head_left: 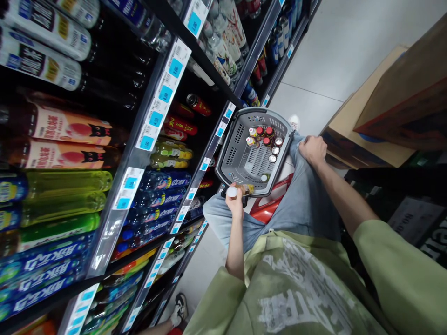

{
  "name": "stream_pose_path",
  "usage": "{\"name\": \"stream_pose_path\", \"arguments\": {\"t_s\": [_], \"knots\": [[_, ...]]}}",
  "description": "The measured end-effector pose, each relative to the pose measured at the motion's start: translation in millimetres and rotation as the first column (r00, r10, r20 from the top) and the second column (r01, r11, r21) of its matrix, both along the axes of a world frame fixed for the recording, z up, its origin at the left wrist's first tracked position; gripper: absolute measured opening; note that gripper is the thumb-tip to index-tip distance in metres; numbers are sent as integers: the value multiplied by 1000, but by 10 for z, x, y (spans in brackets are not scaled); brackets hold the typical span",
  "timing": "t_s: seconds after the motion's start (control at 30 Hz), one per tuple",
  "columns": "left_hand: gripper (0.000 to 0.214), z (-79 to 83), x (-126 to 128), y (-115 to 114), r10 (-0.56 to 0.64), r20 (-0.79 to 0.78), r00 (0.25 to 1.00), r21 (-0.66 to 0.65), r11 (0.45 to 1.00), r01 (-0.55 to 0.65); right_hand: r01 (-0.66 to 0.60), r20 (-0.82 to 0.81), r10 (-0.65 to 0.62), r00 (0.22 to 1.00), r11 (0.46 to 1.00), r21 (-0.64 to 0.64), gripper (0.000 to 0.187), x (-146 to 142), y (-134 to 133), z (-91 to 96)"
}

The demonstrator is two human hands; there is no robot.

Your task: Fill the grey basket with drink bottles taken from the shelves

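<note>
The left hand (235, 204) is closed around a small bottle (243, 189) with a white cap, fingers wrapped about its neck end. The bottle lies on its side across the near rim of the grey basket (233, 153), at about 7 o'clock of the basket. The basket rests on the person's knees.

The right hand (313, 149) lies back up on the jeans (307, 200) at 3 o'clock of the basket, holding nothing. How tightly its fingers curl cannot be told.

Inside the basket, about eight small bottles (266, 141) stand in a cluster at the 1 o'clock corner: three red caps, three silvery ones and two yellowish. One more bottle (264, 177) stands alone near 5 o'clock, just beside the held one. Drink shelves (115, 218) with blue price tags run along 9 o'clock, and two cardboard boxes (370, 139) sit at 3 o'clock
</note>
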State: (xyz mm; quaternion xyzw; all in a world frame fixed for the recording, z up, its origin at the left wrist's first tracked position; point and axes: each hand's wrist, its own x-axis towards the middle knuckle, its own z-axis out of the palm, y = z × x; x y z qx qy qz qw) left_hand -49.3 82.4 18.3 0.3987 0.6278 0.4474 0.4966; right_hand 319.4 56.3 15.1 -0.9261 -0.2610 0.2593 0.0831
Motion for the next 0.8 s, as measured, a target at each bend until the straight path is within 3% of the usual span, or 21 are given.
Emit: {"name": "stream_pose_path", "arguments": {"t_s": [0.13,0.3,0.4,0.5,0.63,0.8], "knots": [[42,-237,-127,52,-134,-212,968,55,987,149,12,-4,-12,1000,1000,-3,49,9,0,-18],[39,-583,-270,37,-52,-533,845,33,996,82,15,-7,-15,1000,1000,-1,49,21,-3,-31],[34,-674,-309,16,-66,-644,762,24,994,106,11,-4,-11,1000,1000,4,49,22,-1,-28],[30,-693,-283,47,-144,-730,668,-6,979,204,15,-3,-15,1000,1000,0,49,16,5,-8],[29,-735,-176,148,-323,-774,544,-103,913,395,15,-2,-15,1000,1000,-8,48,4,14,38],[25,-861,-78,254,-539,-758,367,-292,784,548,25,12,-24,1000,1000,-18,49,0,24,59]]}}
